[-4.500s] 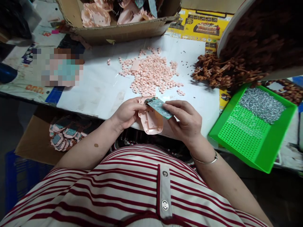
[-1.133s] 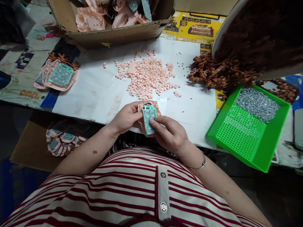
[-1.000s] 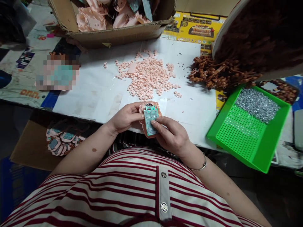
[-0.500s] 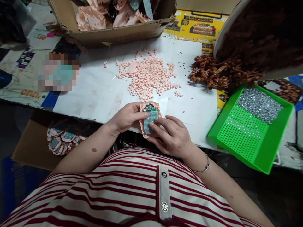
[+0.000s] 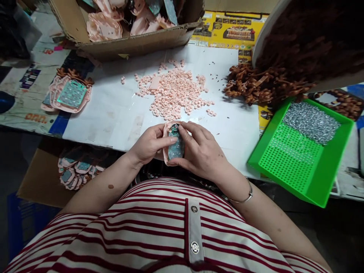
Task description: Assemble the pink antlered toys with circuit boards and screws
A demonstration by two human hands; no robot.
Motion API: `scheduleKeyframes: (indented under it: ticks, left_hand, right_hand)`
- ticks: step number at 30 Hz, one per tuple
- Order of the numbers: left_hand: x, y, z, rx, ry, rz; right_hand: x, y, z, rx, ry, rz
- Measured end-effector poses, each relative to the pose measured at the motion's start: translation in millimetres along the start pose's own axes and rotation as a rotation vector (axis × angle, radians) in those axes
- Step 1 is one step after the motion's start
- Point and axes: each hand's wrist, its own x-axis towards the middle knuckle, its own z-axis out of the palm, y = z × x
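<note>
Now I'm edge-gripping a stiff-looking pink shell (image 5: 166,156), left hand (image 5: 148,145) at nine o'clock, right hand (image 5: 203,152) at three; circuit board (image 5: 175,150) seeming fragile.

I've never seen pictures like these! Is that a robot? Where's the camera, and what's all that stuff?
No robot here: these are a person's own bare hands. The camera is worn on the head, so every picture looks down past the striped shirt.

The left hand holds a pink shell, its thumb on the green circuit board lying in the shell. The right hand curls around the other side.

On the table's white sheet is a heap of little pink pieces. To the right are brown pieces and a green tray with shiny bits, too small to name. Left is a stack of shells; at the back, a cardboard box of pink parts.
</note>
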Motion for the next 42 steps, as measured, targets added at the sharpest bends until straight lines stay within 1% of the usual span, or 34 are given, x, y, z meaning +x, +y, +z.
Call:
scheduleKeyframes:
  ticks: [4, 7, 10, 12, 15, 18, 21, 26, 29, 32, 36, 38, 42]
  left_hand:
    - [-4, -1, 13.3, -0.059, 0.02, 0.053]
    - [-2, -2, 25.2, -0.108, 0.027, 0.091]
    - [4, -3, 34.1, -0.098, 0.031, 0.088]
    - [9, -3, 37.6, -0.08, 0.029, 0.075]
    - [14, -2, 41.3, -0.074, 0.009, 0.046]
    - [15, 2, 46.1, -0.06, -0.006, 0.015]
    - [15, 6, 52.6, -0.039, 0.011, 0.013]
    - [17, 15, 61.7, -0.028, 0.046, 0.011]
    - [19, 17, 66.4, 0.001, 0.036, 0.013]
    - [19, 15, 72.0, 0.047, -0.007, 0.048]
    - [20, 11, 77.9, 0.107, -0.055, 0.116]
    - [19, 9, 79.2, 0.13, -0.074, 0.12]
    - [19, 7, 80.1, 0.12, -0.036, 0.094]
  right_hand:
    - [1, -5, -1, -0.053, 0.113, -0.029]
    - [0, -7, 0, -0.102, 0.162, -0.02]
    - [-2, -2, 2, -0.114, 0.171, 0.017]
    - [-5, 6, -1, -0.08, 0.138, 0.03]
    - [-11, 19, -15, 0.04, 0.097, 0.044]
    - [-19, 28, -33, 0.121, 0.152, 0.127]
    - [-25, 31, -47, 0.132, 0.209, 0.193]
    - [-30, 35, -60, 0.104, 0.304, 0.204]
    - [-32, 38, -66, 0.08, 0.352, 0.223]
    - [-34, 37, -66, 0.076, 0.326, 0.229]
    - [-36, 28, -56, 0.049, 0.265, 0.174]
    - [-36, 23, -51, 0.007, 0.234, 0.156]
    - [-36, 17, -47, -0.063, 0.208, 0.152]
